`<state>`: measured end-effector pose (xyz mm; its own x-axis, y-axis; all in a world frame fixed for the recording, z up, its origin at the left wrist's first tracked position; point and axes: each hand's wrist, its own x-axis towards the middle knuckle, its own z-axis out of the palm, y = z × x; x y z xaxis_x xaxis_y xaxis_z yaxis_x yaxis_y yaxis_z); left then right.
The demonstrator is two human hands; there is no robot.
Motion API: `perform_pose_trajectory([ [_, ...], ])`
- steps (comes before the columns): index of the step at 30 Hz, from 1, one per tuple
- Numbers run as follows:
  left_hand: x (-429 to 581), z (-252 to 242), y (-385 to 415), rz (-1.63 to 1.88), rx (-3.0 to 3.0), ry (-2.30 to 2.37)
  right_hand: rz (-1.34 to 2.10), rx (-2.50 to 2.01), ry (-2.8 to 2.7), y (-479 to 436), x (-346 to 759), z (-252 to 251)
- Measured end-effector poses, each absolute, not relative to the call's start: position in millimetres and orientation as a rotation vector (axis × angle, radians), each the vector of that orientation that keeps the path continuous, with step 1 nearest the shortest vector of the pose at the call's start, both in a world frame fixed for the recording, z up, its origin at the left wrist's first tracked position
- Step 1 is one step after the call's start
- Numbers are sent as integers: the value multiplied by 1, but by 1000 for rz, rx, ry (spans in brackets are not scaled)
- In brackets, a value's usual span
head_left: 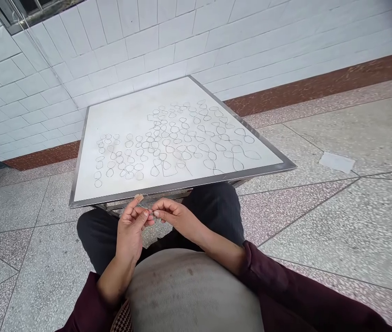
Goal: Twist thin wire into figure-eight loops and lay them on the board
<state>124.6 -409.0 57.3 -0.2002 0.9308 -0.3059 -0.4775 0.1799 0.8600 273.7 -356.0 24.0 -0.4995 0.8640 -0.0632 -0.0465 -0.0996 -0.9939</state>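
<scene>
My left hand (131,226) and my right hand (168,213) are raised close together just in front of the near table edge. Fingertips of both hands pinch a thin wire (145,203), which forms a small loop above them. A tan plaster or tape (139,198) covers the tip of one left finger. Many figure-eight loops of dark wire (171,143) lie spread across the white, metal-edged tabletop (120,122), beyond the reach of my fingertips. Neither hand touches them.
The square table stands close to a white-tiled wall with a brown band along its base. Speckled terrazzo floor surrounds it. My dark trousers and a pale, stained cloth lie below my hands, with maroon sleeves on both forearms.
</scene>
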Motion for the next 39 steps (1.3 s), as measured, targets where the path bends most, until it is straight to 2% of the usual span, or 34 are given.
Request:
perform_pose_trajectory([
  [10, 123, 60, -405, 1406, 545, 1192, 1622, -902, -1498, -357, 271, 25],
  [23, 123, 61, -401, 1415, 590, 1271, 1211, -908, -1717, -357, 264, 21],
  [39, 120, 55, -402, 1388, 729, 1338, 1193, -952, -1789, -352, 260, 21],
])
